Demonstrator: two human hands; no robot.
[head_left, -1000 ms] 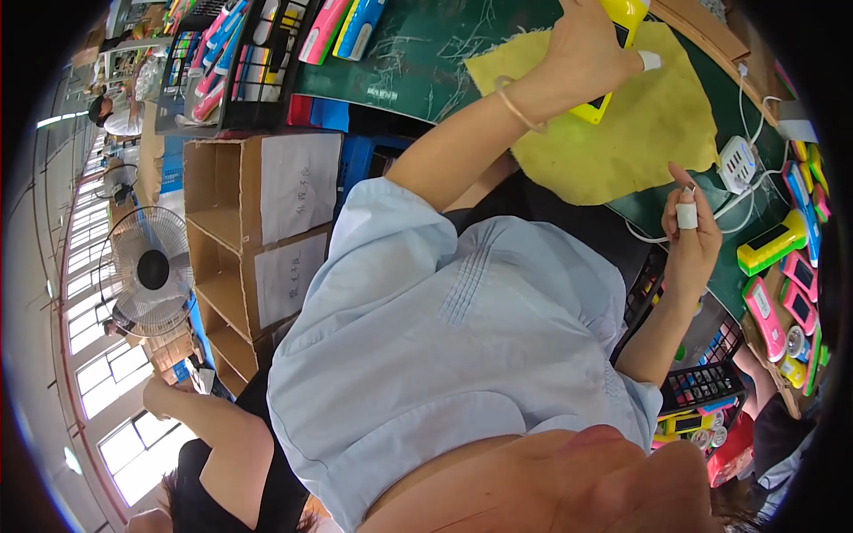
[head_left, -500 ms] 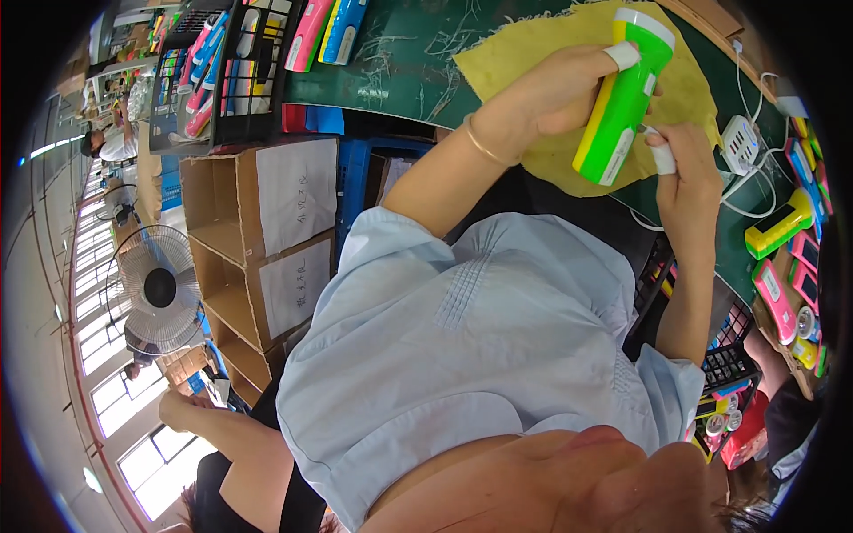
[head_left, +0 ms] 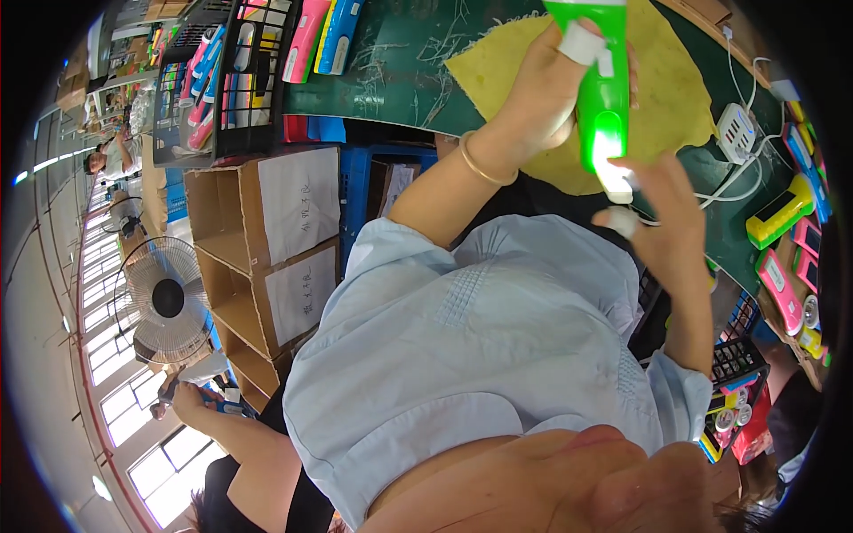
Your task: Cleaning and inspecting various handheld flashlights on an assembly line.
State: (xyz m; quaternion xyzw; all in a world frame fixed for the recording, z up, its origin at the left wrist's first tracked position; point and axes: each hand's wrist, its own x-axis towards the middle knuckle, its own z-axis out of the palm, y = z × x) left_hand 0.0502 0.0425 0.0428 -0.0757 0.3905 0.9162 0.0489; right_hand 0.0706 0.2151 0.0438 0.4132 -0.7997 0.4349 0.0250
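Note:
My left hand (head_left: 546,93), with a gold bangle on the wrist and white tape on a finger, grips a bright green torch-shaped device (head_left: 602,98) over a yellow cloth (head_left: 680,111). The device points toward my body and its lower end (head_left: 613,178) glows white. My right hand (head_left: 662,222) sits just below that glowing end. Its fingers are spread, the thumb is taped white, and the fingertips are at the lit tip. My light-blue shirt fills the middle of the view.
A green cutting mat (head_left: 400,62) lies under the cloth. A white power strip (head_left: 737,133), a yellow-green device (head_left: 782,209) and pink devices (head_left: 782,284) are at right. A black crate (head_left: 231,80), open cardboard boxes (head_left: 267,240) and a fan (head_left: 164,298) stand at left. Another person (head_left: 231,444) is at lower left.
My left hand has drawn the green device down toward my body and its end now glows. My right hand has come up to that end.

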